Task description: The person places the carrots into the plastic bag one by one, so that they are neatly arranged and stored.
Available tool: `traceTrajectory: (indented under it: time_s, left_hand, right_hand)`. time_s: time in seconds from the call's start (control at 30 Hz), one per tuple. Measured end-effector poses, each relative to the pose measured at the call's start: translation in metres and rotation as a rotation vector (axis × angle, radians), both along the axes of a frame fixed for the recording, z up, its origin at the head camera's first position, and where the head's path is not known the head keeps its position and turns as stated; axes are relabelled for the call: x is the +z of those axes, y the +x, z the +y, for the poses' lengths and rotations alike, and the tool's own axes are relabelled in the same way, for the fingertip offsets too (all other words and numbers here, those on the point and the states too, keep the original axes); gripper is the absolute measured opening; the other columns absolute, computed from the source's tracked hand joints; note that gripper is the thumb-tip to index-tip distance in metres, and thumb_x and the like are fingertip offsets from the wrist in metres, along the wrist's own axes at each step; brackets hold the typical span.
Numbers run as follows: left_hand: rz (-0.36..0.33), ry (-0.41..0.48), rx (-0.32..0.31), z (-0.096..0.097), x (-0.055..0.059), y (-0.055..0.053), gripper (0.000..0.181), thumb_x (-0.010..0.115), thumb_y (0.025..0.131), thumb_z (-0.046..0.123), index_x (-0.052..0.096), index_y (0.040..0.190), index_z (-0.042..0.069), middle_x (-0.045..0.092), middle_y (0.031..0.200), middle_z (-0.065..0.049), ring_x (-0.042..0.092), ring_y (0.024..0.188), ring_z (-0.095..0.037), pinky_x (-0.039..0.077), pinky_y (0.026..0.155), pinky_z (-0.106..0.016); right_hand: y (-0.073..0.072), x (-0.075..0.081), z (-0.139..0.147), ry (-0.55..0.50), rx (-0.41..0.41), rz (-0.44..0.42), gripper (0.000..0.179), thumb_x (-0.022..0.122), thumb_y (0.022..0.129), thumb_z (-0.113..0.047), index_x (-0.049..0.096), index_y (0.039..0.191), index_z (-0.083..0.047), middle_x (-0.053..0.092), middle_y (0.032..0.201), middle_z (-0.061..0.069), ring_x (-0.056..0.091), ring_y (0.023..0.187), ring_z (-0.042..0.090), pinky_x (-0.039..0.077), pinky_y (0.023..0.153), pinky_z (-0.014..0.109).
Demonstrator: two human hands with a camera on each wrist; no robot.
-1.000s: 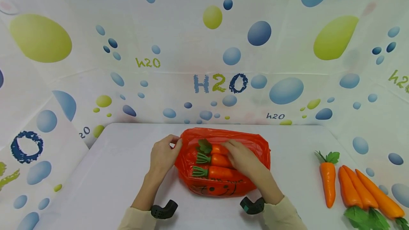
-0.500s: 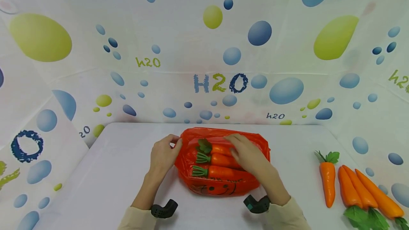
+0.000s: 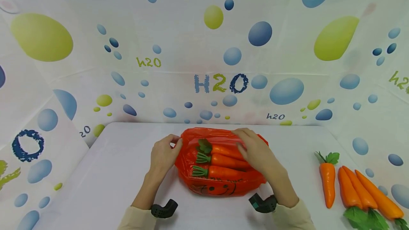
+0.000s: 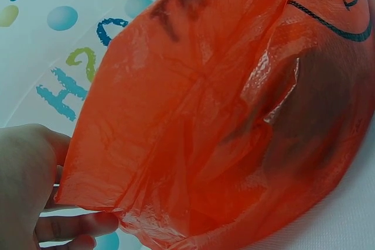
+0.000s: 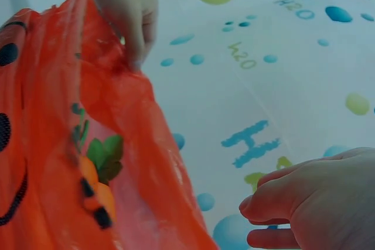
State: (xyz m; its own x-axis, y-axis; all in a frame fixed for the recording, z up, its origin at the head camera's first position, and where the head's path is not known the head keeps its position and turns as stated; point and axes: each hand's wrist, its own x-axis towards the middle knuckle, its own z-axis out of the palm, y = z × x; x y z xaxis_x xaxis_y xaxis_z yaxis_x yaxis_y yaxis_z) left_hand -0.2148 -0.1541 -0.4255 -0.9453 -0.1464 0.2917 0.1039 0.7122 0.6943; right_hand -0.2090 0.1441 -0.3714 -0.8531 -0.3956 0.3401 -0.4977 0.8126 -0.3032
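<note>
A red plastic bag (image 3: 220,189) with a black smiling face drawn on it lies on the white table, its mouth spread. Inside, three orange carrots (image 3: 225,173) with green tops lie side by side. My left hand (image 3: 161,157) pinches the bag's left edge; in the left wrist view its thumb and fingers (image 4: 79,225) meet at the bag's corner. Over the bag's right end hovers my right hand (image 3: 255,152), fingers loosely extended and holding nothing. In the right wrist view, the right hand (image 5: 316,197) is apart from the bag's rim, and green leaves (image 5: 105,157) show inside.
On the right of the white table (image 3: 127,173) lies a single carrot (image 3: 327,184) with its top pointing away. Beside it are several more carrots (image 3: 367,191), their leaves toward the near edge. A patterned sheet (image 3: 179,45) stands behind the table.
My right hand has let go of the far carrot and moved right and a little up, uncovering more of the carrots in the bag. The left hand stays at the bag's edge.
</note>
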Motion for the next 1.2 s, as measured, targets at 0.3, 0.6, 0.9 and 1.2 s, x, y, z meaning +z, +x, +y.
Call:
traceTrajectory:
  time_s: [0.3, 0.6, 0.9, 1.2]
  left_hand:
    - [0.019, -0.007, -0.011, 0.000, 0.001, 0.000, 0.023, 0.061, 0.096, 0.028, 0.074, 0.104, 0.010, 0.076, 0.091, -0.006, 0.060, 0.068, -0.017, 0.051, 0.059, -0.023]
    - [0.015, -0.015, -0.002, -0.001, 0.002, 0.001, 0.023, 0.061, 0.096, 0.028, 0.074, 0.105, 0.011, 0.076, 0.094, -0.006, 0.062, 0.071, -0.018, 0.053, 0.061, -0.024]
    - [0.058, -0.020, -0.001, -0.001, 0.002, 0.001, 0.022, 0.061, 0.095, 0.026, 0.075, 0.100, 0.010, 0.076, 0.089, -0.006, 0.063, 0.068, -0.018, 0.052, 0.060, -0.025]
    - [0.047, -0.008, -0.008, -0.001, 0.001, 0.000, 0.022, 0.061, 0.095, 0.026, 0.075, 0.101, 0.010, 0.076, 0.090, -0.006, 0.062, 0.070, -0.018, 0.052, 0.060, -0.024]
  right_hand:
    - [0.003, 0.009, 0.010, -0.027, -0.029, 0.037, 0.043, 0.069, 0.092, -0.009, 0.059, 0.134, -0.006, 0.060, 0.134, 0.012, 0.058, 0.125, 0.031, 0.050, 0.104, 0.049]
    - [0.003, 0.014, 0.018, -0.066, -0.074, 0.035, 0.041, 0.066, 0.093, -0.007, 0.060, 0.133, -0.007, 0.060, 0.135, 0.014, 0.056, 0.125, 0.032, 0.050, 0.103, 0.051]
    - [0.002, 0.018, 0.030, -0.085, -0.106, 0.043, 0.043, 0.066, 0.093, -0.004, 0.058, 0.135, -0.006, 0.059, 0.136, 0.015, 0.055, 0.127, 0.034, 0.051, 0.102, 0.052]
    - [0.000, 0.019, 0.045, -0.117, -0.122, 0.089, 0.039, 0.063, 0.094, -0.004, 0.059, 0.133, -0.004, 0.061, 0.133, 0.017, 0.057, 0.125, 0.037, 0.051, 0.099, 0.055]
